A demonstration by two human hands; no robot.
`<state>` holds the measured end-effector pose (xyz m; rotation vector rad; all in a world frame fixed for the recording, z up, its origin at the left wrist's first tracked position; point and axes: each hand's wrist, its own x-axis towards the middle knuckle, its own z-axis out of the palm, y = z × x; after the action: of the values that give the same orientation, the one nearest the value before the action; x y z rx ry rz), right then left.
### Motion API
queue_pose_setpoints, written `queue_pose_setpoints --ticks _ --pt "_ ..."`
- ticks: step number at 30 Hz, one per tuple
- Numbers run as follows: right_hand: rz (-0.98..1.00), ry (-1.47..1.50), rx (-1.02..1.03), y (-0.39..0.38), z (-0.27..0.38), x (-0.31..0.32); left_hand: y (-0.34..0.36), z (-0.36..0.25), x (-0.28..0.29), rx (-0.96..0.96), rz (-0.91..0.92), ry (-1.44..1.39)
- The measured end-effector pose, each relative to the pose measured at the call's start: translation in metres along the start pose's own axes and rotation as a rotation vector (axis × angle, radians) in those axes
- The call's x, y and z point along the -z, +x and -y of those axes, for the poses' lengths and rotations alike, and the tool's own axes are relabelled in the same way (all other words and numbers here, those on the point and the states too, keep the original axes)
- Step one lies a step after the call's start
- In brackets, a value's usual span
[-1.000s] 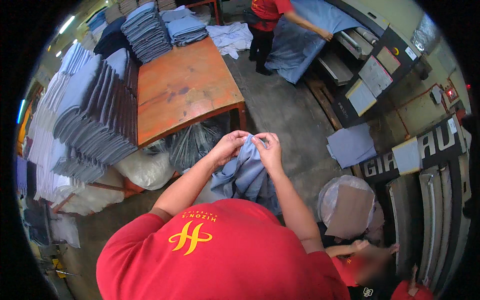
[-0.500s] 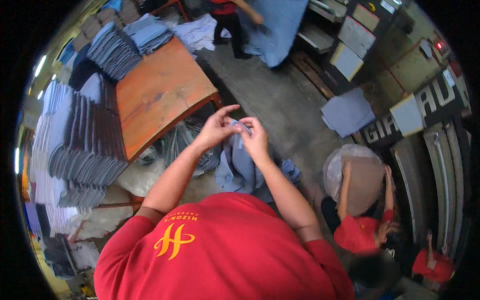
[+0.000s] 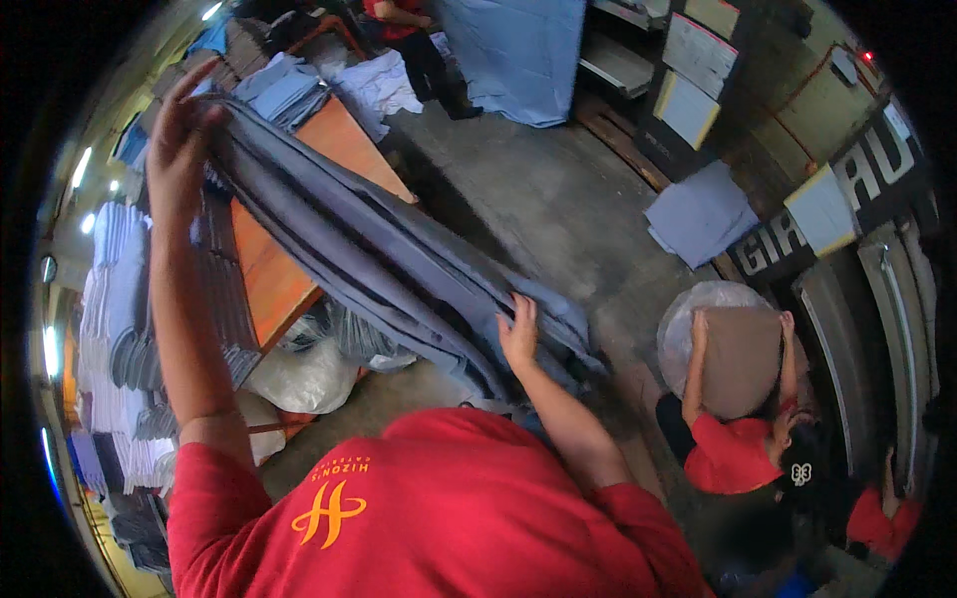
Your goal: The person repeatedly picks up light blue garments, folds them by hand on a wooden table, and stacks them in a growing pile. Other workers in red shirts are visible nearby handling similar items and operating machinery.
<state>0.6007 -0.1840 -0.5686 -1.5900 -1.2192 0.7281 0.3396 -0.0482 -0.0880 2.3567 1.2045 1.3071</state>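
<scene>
A long blue-grey cloth (image 3: 369,244) stretches in loose folds from upper left to the middle. My left hand (image 3: 181,130) is raised high at the far left, gripping the cloth's upper end, one finger pointing up. Lower down, my right hand (image 3: 518,334) lies against the cloth near its lower end, fingers spread. Behind the cloth is an orange wooden table (image 3: 269,289), partly covered by it. The cloth's lowest edge, close to my body, is partly hidden.
Tall stacks of folded cloths (image 3: 125,299) stand at left, with clear plastic bags (image 3: 309,374) under the table. Folded blue cloth (image 3: 701,211) lies at right. A co-worker (image 3: 733,448) at right holds a brown panel (image 3: 738,359); another person (image 3: 404,40) stands behind near hanging blue cloth (image 3: 513,60).
My left hand has swung up and left, drawing the cloth out lengthwise. My right hand has dropped lower along it, its fingers now spread instead of pinching the edge.
</scene>
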Motion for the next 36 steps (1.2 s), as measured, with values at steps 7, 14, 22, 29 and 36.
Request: queue_pose_setpoints --ticks 7,14,22,29,36 --pt "0.08 -0.005 0.177 -0.015 -0.031 0.028 0.023 0.013 0.14 0.187 -0.278 0.198" --pt "0.254 -0.139 0.43 0.029 0.016 0.041 -0.005 0.008 0.216 0.239 -0.328 0.196" --pt "0.901 0.139 0.283 -0.026 0.076 -0.015 -0.088 0.015 0.299 0.268 -0.543 0.109" --pt "0.494 1.074 -0.779 0.141 0.146 0.023 -0.275 0.006 0.313 0.379 -0.456 0.196" --pt "0.702 1.046 -0.563 0.181 0.318 -0.027 -0.522 0.11 0.219 1.075 -0.424 0.163"
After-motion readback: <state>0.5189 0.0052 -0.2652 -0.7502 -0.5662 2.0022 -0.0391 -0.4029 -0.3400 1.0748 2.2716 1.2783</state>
